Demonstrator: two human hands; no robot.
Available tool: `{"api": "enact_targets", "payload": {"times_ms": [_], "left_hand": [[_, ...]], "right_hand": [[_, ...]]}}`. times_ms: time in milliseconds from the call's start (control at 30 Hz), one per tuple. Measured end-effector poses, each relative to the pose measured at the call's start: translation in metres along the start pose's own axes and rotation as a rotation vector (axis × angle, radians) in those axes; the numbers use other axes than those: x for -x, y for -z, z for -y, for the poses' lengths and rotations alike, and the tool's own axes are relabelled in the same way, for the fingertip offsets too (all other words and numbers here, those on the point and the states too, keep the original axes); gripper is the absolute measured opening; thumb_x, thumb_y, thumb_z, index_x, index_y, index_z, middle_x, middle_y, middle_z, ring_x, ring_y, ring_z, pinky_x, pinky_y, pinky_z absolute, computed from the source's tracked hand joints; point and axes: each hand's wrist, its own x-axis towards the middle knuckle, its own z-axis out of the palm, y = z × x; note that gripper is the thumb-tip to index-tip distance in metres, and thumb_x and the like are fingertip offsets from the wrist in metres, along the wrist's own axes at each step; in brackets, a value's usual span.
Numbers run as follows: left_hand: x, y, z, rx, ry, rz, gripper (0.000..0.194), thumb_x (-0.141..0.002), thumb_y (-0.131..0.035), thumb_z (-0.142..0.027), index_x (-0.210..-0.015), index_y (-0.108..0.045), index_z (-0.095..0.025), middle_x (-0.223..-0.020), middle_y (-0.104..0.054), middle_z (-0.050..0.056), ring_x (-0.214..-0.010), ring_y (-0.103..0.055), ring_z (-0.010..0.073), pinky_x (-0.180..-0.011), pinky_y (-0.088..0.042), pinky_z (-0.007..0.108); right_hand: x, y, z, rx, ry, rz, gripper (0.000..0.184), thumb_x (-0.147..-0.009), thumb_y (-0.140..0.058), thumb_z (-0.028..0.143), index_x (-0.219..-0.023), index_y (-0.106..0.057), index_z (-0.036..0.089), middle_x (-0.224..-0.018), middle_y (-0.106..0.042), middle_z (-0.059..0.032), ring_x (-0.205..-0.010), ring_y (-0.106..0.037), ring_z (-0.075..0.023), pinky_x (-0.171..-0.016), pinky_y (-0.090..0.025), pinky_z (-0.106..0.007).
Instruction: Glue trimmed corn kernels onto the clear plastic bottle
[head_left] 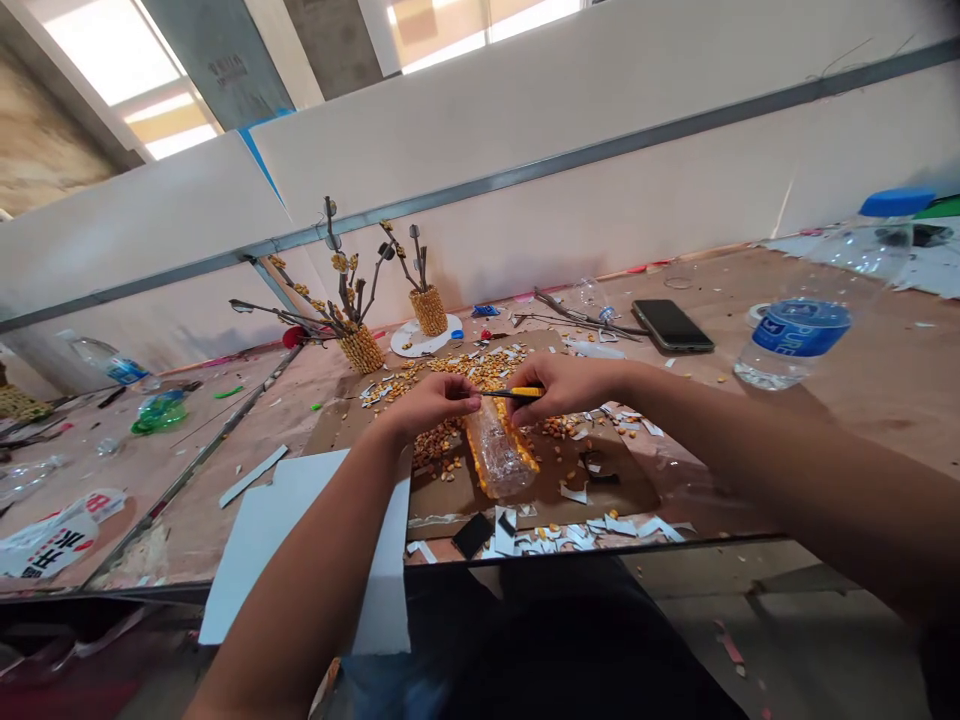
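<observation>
The person's bare forearms (300,590) reached in from both lower corners, over a dark-clothed lap (585,640), toward the desk (720,450). Between the hands, above a sheet of brown cardboard (630,490), was a clear plastic bottle (504,465), its near end pointing toward the person and bands of yellow kernels running along its two sides.

The right hand (551,385) had its grip clamped on a slim tool (525,393) with a yellow handle and a dark tip, which lay across the bottle's far end. The left hand (439,400) met that tip with thumb and fingertips together; whether its grip pinched anything could not be told.

Loose kernels (491,365) were spread beyond and beside the bottle. White scraps (577,538) and a black square (472,536) lay along the near edge, and a white sheet (300,520) jutted over it beneath the left forearm. Farther back stood a kernel-covered pot (361,350) with branching twigs, and near it a smaller pot (429,310) on a white disc (405,342). To the right were a phone (673,325) and a blue-capped water bottle (802,330).
</observation>
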Motion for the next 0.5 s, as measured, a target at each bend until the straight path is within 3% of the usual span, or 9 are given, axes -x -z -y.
{"api": "enact_targets", "payload": {"times_ms": [333, 500], "left_hand": [[0.0017, -0.0009, -0.0022, -0.026, -0.012, 0.004, 0.044, -0.066, -0.090, -0.053, -0.083, -0.073, -0.016, -0.077, -0.070, 0.001, -0.071, -0.059, 0.0144, -0.071, -0.044, 0.029], [0.0024, -0.0009, -0.0026, -0.038, -0.015, -0.001, 0.041, -0.066, -0.089, -0.050, -0.084, -0.073, -0.016, -0.080, -0.071, 0.002, -0.074, -0.061, 0.0161, -0.074, -0.046, 0.030]], "right_hand": [[-0.0050, -0.0086, -0.0043, 0.000, -0.027, 0.018, 0.013, -0.080, -0.072, 0.028, -0.076, -0.071, 0.016, -0.062, -0.057, 0.0048, -0.059, -0.048, -0.0104, -0.055, -0.033, -0.024], [-0.0057, -0.0092, -0.0055, -0.007, -0.014, -0.012, 0.017, -0.080, -0.075, 0.032, -0.077, -0.069, 0.017, -0.065, -0.061, 0.0038, -0.060, -0.051, -0.0107, -0.055, -0.035, -0.023]]}}
